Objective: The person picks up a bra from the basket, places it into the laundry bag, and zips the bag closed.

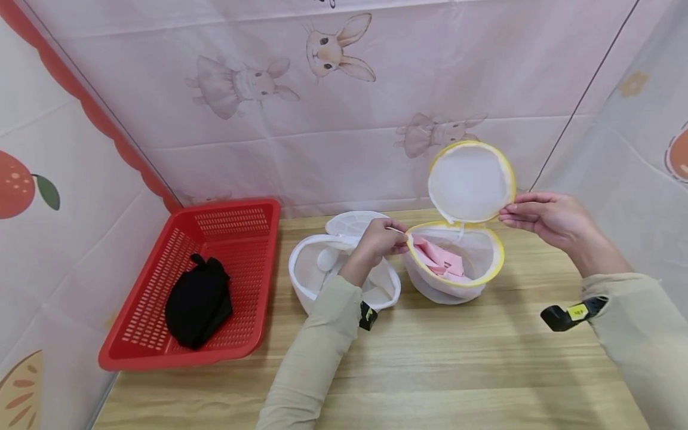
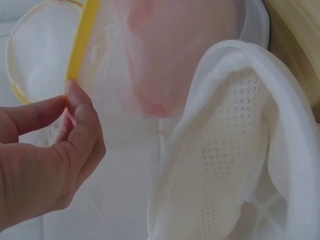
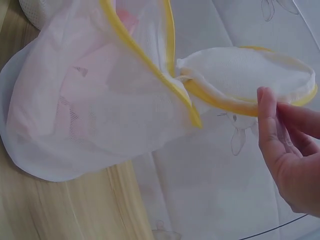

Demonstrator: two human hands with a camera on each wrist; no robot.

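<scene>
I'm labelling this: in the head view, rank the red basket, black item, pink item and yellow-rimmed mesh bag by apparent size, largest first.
Red basket
Yellow-rimmed mesh bag, lid included
Black item
Pink item

White mesh bag [image 1: 442, 291], yellow rim [image 2: 83, 35] — pink cloth [image 1: 443, 261], red basket [image 1: 183, 359] — rabbit-printed pink backdrop [image 1: 333, 167]

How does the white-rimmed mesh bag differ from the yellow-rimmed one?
The white-rimmed mesh bag contains pale material, the yellow-rimmed mesh bag pink cloth. The left hand pinches the yellow-rimmed mesh bag's rim and the right hand its lid; neither grips the white-rimmed mesh bag. Both are pale, open, and stand on the wooden table.
</scene>
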